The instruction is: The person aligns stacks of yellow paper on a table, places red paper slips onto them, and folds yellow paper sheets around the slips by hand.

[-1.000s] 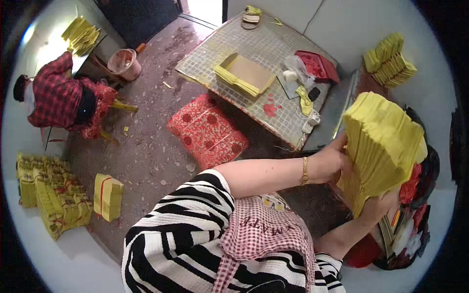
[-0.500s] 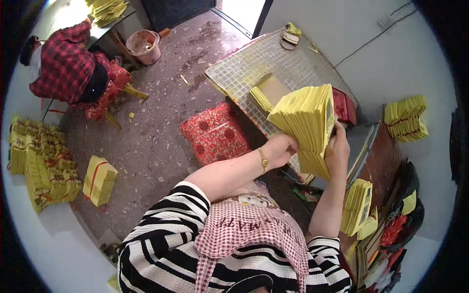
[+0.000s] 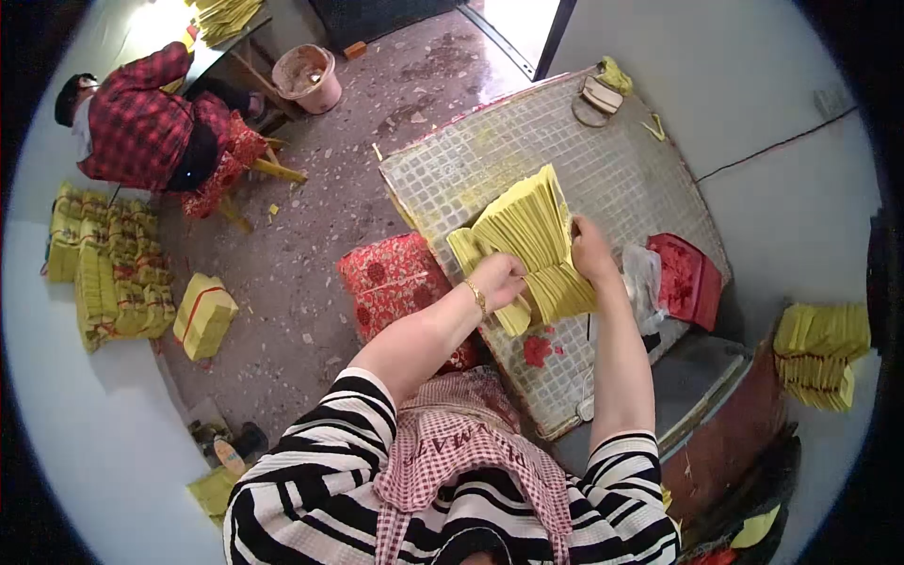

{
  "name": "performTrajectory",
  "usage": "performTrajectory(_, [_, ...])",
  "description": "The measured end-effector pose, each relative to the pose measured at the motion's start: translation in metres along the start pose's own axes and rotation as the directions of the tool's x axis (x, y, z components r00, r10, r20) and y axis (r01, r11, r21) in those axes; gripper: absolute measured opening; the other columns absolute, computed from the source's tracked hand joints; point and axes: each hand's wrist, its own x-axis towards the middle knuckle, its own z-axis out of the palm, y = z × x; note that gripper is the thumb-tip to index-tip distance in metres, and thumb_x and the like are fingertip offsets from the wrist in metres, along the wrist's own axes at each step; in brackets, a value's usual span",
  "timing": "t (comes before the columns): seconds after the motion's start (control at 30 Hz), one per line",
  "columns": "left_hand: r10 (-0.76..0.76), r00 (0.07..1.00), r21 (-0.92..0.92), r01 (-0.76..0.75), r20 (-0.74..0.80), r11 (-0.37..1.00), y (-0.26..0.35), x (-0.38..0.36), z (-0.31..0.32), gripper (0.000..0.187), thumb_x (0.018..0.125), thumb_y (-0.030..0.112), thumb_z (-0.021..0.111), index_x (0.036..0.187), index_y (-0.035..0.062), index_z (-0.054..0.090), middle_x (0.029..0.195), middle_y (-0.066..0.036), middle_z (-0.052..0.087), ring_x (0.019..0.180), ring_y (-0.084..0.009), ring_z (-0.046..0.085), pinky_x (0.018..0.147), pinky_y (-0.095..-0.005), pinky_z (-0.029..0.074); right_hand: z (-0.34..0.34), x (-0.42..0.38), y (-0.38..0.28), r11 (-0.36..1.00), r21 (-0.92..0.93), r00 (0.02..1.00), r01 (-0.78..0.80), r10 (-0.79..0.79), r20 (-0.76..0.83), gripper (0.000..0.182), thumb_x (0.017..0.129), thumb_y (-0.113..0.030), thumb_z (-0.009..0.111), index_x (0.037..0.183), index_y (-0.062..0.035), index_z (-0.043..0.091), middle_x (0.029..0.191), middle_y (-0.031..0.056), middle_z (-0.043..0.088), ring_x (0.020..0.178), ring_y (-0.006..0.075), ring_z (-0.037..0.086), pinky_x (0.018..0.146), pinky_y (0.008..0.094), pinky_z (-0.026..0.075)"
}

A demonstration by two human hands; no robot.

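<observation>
clasping a thick fanned stack of yellow paper sheets (image 3: pixel 529 224) between a curled left hand (image 3: pixel 502 276) and a half-closed right hand (image 3: pixel 590 250), holding it over the grey grid-patterned tabletop (image 3: pixel 612 155), toward its near edge

Nearer the body than the left hand (image 3: pixel 500 277) and right hand (image 3: pixel 593 252), the apron (image 3: pixel 485 428) bears dark capitals (image 3: pixel 457 444): "MATE" toward the left, "PL" toward the right; letters between are unclear among folds.
</observation>
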Motion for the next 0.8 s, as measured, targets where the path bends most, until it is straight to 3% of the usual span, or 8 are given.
performTrajectory(0.1, [-0.016, 0.989, 0.02, 0.019, -0.146, 1.0, -0.005, 0.018, -0.007, 0.021, 0.071, -0.015, 0.043, 0.082, 0.0018, 0.048, 0.08, -0.009, 0.048, 0.063, -0.0145, 0.044, 0.066, -0.0268, 0.044, 0.03, 0.023, 0.02, 0.995, 0.086, 0.994, 0.056, -0.064, 0.092, 0.032, 0.085, -0.013, 0.042, 0.108, -0.0041, 0.062, 0.104, 0.019, 0.066, 0.093, 0.0386, 0.06, 0.08, 0.0433, 0.047])
performTrajectory(0.23, [-0.029, 0.963, 0.063, 0.048, -0.27, 0.997, -0.009, 0.018, -0.017, 0.021, 0.071, -0.016, 0.043, 0.08, 0.0028, 0.045, 0.079, -0.009, 0.046, 0.063, -0.0139, 0.043, 0.067, -0.0274, 0.044, 0.02, 0.018, -0.027, 0.976, -0.216, 0.957, -0.015, 0.077, 0.279, 0.034, 0.084, -0.014, 0.041, 0.109, -0.0043, 0.062, 0.103, 0.0193, 0.066, 0.091, 0.0405, 0.06, 0.079, 0.0445, 0.047])
performTrajectory(0.57, [-0.043, 0.918, 0.057, 0.071, -0.395, 0.996, -0.011, 0.014, -0.024, 0.02, 0.072, -0.015, 0.043, 0.08, 0.0029, 0.044, 0.077, -0.009, 0.045, 0.062, -0.0149, 0.045, 0.068, -0.0307, 0.046, 0.047, 0.002, -0.017, 0.982, -0.141, 0.982, -0.124, 0.142, 0.123, 0.035, 0.086, -0.02, 0.041, 0.106, -0.0031, 0.064, 0.104, 0.0203, 0.066, 0.094, 0.0408, 0.061, 0.08, 0.0465, 0.048])
performTrajectory(0.63, [-0.032, 0.898, 0.059, 0.064, -0.439, 0.996, -0.011, 0.013, -0.022, 0.019, 0.073, -0.014, 0.043, 0.082, 0.0024, 0.045, 0.077, -0.009, 0.046, 0.062, -0.0158, 0.046, 0.069, -0.0319, 0.047, 0.048, -0.004, -0.02, 0.983, -0.114, 0.98, -0.143, 0.156, 0.121, 0.03, 0.087, -0.015, 0.039, 0.1, 0.0017, 0.06, 0.094, 0.0233, 0.066, 0.088, 0.0419, 0.062, 0.078, 0.0477, 0.048])
performTrajectory(0.8, [0.014, 0.863, 0.116, 0.052, -0.504, 0.992, -0.01, 0.015, -0.017, 0.016, 0.076, -0.012, 0.044, 0.085, 0.001, 0.047, 0.076, -0.009, 0.049, 0.062, -0.0178, 0.049, 0.071, -0.035, 0.049, 0.041, -0.005, -0.019, 0.998, -0.063, 0.995, -0.021, 0.027, 0.101, 0.023, 0.087, -0.011, 0.041, 0.093, 0.0023, 0.059, 0.088, 0.0221, 0.066, 0.082, 0.0378, 0.064, 0.076, 0.0466, 0.049])
